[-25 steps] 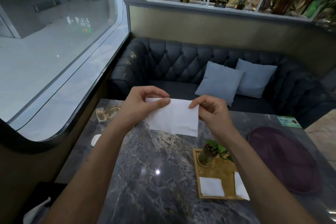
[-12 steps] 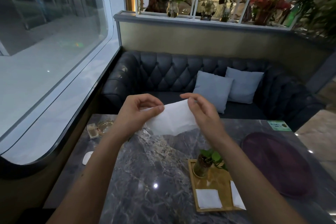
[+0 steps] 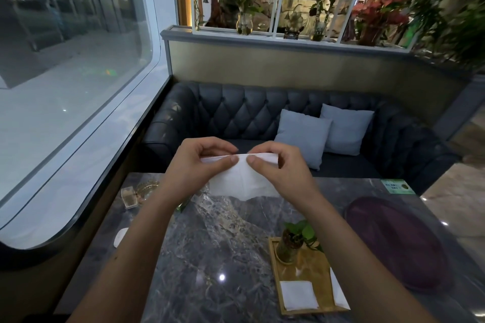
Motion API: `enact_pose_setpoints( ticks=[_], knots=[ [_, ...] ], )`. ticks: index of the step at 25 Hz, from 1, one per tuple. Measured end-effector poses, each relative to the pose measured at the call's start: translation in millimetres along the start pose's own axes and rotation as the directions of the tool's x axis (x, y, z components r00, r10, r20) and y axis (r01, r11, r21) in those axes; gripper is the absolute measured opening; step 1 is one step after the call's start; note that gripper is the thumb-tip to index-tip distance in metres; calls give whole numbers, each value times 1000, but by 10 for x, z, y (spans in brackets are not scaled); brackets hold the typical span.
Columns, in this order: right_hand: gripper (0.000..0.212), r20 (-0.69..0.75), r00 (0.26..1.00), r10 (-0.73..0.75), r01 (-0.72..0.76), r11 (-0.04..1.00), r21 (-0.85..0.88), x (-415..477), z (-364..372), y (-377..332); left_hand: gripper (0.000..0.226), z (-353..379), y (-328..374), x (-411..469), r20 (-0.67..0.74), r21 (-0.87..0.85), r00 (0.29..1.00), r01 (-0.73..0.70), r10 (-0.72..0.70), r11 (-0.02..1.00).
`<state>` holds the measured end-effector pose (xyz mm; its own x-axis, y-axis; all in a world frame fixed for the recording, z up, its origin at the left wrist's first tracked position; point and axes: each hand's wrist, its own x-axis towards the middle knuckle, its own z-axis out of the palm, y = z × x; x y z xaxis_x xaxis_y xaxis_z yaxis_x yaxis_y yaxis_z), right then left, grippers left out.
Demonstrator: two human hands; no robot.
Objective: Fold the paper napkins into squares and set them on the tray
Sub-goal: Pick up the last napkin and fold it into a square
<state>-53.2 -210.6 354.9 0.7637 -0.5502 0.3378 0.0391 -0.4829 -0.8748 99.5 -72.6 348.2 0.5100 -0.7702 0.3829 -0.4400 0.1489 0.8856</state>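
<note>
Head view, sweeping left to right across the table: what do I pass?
Small clear plastic box → white paper napkin held up mid-fold → folded white square napkin on the wooden tray → dark purple oval mat.

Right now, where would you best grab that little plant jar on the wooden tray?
Probably round the glass body of the jar, coming from its left side over the table. It stands upright, and the leaves spread over its top and lean right, so a grab from above would crush them.
</note>
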Motion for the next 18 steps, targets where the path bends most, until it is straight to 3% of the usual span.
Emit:
enact_pose_setpoints(
  ticks=[12,18],
  knots=[
    [8,-4,999,-41,41,998,-37,20,1,-37,9,-20,20,-20,25,67,999,25,-27,997],
    [10,-24,999,-37,36,998,-57,19,-79,4,6,-80,-35,-33,-8,-16,996,92,-92,996]
  ],
)
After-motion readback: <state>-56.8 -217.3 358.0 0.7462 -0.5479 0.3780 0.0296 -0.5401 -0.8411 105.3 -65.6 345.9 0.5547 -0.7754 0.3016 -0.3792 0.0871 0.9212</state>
